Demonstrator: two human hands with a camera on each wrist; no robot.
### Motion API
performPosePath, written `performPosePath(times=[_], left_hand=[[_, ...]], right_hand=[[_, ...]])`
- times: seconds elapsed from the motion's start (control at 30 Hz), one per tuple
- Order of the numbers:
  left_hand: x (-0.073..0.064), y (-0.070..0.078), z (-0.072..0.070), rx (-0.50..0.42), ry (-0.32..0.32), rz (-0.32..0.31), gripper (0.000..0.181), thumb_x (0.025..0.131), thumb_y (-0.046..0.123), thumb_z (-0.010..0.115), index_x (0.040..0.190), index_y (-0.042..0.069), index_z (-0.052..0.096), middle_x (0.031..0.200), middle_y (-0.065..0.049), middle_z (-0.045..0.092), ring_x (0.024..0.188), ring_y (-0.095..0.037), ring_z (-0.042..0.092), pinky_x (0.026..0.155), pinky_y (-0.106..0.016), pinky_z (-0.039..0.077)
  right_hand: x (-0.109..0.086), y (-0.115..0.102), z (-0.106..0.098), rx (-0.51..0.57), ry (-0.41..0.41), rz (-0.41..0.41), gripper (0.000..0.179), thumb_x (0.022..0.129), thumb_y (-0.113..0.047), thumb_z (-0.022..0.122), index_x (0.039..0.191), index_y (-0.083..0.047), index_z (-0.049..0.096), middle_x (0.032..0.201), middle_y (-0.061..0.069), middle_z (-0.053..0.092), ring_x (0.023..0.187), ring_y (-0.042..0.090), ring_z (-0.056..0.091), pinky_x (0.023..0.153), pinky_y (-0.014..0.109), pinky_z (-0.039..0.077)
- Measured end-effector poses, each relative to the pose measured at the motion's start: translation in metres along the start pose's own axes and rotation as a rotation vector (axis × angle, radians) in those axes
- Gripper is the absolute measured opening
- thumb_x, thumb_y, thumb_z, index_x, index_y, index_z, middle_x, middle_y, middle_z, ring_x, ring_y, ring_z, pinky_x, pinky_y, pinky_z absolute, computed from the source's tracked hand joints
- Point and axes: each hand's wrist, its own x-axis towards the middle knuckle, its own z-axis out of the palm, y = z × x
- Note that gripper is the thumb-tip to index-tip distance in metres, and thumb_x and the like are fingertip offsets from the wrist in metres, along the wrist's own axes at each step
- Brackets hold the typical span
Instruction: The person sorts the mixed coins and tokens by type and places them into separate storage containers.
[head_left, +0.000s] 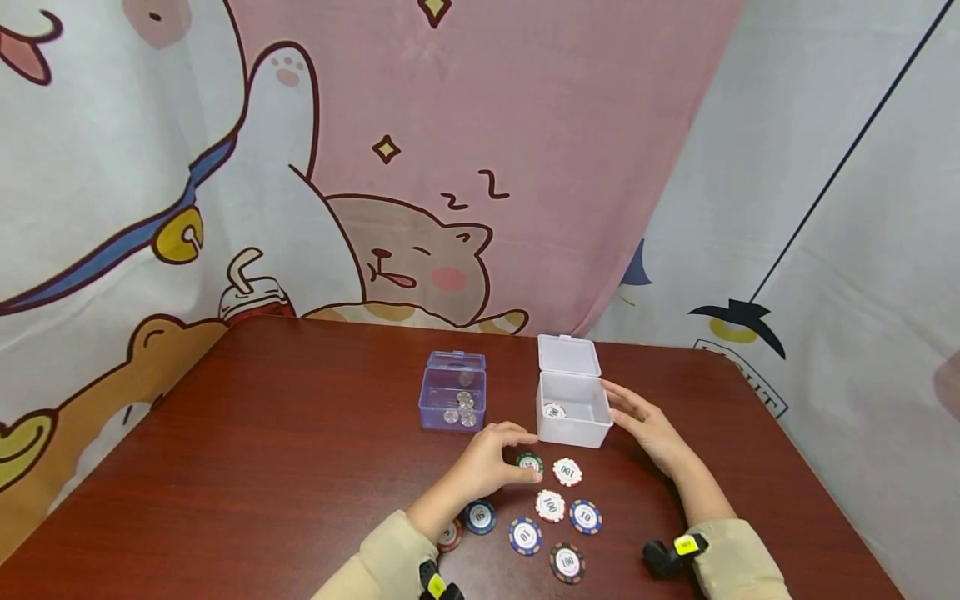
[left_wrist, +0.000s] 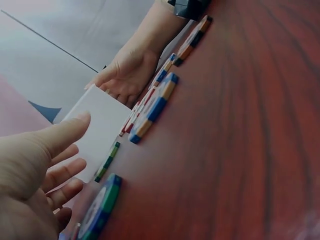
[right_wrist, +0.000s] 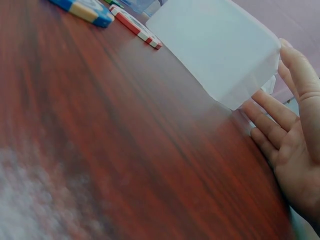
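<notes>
My left hand (head_left: 486,460) hovers at a green poker chip (head_left: 530,459), thumb and fingers spread apart. Nothing sits between them in the left wrist view, where that hand (left_wrist: 35,170) shows from the palm side. A white plastic box (head_left: 577,430) with its lid raised stands just beyond, holding a white chip (head_left: 554,411). My right hand (head_left: 651,429) rests against the box's right side with fingers extended. From the right wrist view, the thumb of this hand (right_wrist: 295,145) meets the box's near corner (right_wrist: 250,75), and the other fingers reach along its side.
Left of the white box is a translucent blue box (head_left: 431,410), lid raised, with several clear round pieces (head_left: 466,400). Several chips lie on the brown table (head_left: 262,467): white (head_left: 551,506), blue (head_left: 525,536), black (head_left: 567,562) and a partly covered red one (head_left: 450,536). A printed curtain (head_left: 562,167) hangs behind.
</notes>
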Motion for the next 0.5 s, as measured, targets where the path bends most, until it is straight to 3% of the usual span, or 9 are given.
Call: performPosePath(times=[0.27, 0.5], left_hand=[[0.0004, -0.0087, 0.0028, 0.043, -0.061, -0.052, 0.05, 0.073, 0.025, 0.085, 0.117, 0.007, 0.069, 0.111, 0.001, 0.063, 0.108, -0.017, 0.051, 0.093, -0.032, 0.04], [0.0019, -0.0072, 0.0049, 0.134, -0.081, -0.065, 0.05, 0.07, 0.024, 0.087, 0.115, 0.01, 0.071, 0.108, 0.006, 0.06, 0.106, -0.016, 0.05, 0.094, -0.04, 0.034]], right_hand=[[0.0004, 0.0009, -0.0011, -0.012, -0.002, -0.008, 0.052, 0.098, -0.016, 0.056, 0.146, -0.008, 0.039, 0.142, 0.021, 0.044, 0.121, 0.015, 0.048, 0.089, 0.019, 0.04], [0.0004, 0.0017, -0.0009, -0.005, -0.003, -0.014, 0.052, 0.098, -0.015, 0.056, 0.146, -0.006, 0.039, 0.141, 0.022, 0.044, 0.121, 0.017, 0.048, 0.089, 0.019, 0.04]])
